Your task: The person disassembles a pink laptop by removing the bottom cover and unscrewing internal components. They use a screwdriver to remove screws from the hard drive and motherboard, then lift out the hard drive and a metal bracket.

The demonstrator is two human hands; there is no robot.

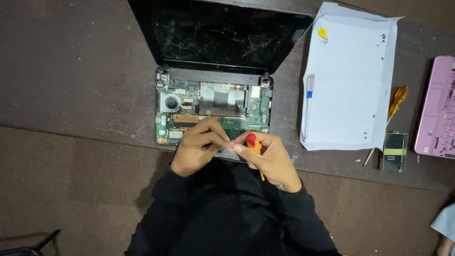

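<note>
The right hand (pixel 270 159) is curling closed around a small screwdriver (pixel 253 143) with a red top and a yellow handle. The left hand (pixel 198 144) is pinching its fingers shut near the screwdriver, maybe on something tiny, but it is too small to tell. Both hands are hovering over the front edge of a little laptop (pixel 213 106) that is lying open on the dark surface (pixel 71 71).

The laptop's top cover and keys are already off, so the green board, the round fan (pixel 171 102) and the metal plate are showing. Small black screws (pixel 383 38) are sitting on a white sheet of paper (pixel 350 80) to the right, next to a pen (pixel 309 92). A pink cover (pixel 438 109) is lying far to the right. The board is still sitting inside the laptop, so it looks like there is more to take out.
</note>
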